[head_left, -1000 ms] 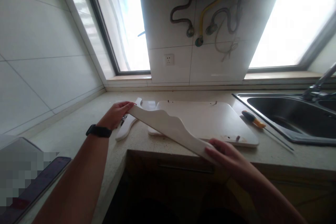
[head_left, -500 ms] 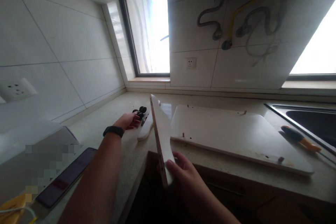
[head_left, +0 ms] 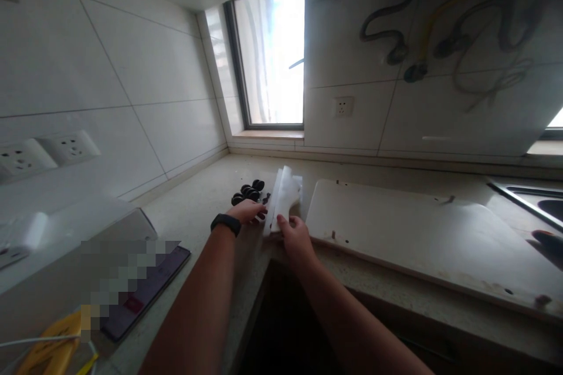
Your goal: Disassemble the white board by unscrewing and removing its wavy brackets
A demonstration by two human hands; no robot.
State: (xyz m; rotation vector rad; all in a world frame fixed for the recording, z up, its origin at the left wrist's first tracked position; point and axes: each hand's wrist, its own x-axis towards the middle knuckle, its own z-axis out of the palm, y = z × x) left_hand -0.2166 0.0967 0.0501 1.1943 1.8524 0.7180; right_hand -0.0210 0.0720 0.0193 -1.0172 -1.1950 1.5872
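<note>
My right hand (head_left: 295, 235) grips the near end of a white board (head_left: 285, 193) with a curved edge, thumb on top. The board rests among other white pieces on the counter, one pale edge showing along its left side. My left hand (head_left: 248, 211), with a black band on the wrist, lies just left of these pieces, fingers apart and reaching toward their edge. Whether its fingertips touch the board I cannot tell. Directly beyond the left hand sit several black caster wheels (head_left: 250, 192).
A large white panel (head_left: 396, 228) with small pegs and holes lies to the right. Farther right are a sink (head_left: 519, 193) and a dark tool handle (head_left: 548, 240). A phone (head_left: 147, 293) and a yellow object (head_left: 55, 343) are at the left. The counter has a dark opening (head_left: 281, 328) in front.
My right hand has carried the board forward and lowered it from a raised, upright position onto the white pieces. The left hand has shifted from the casters toward the board. The view has swung left.
</note>
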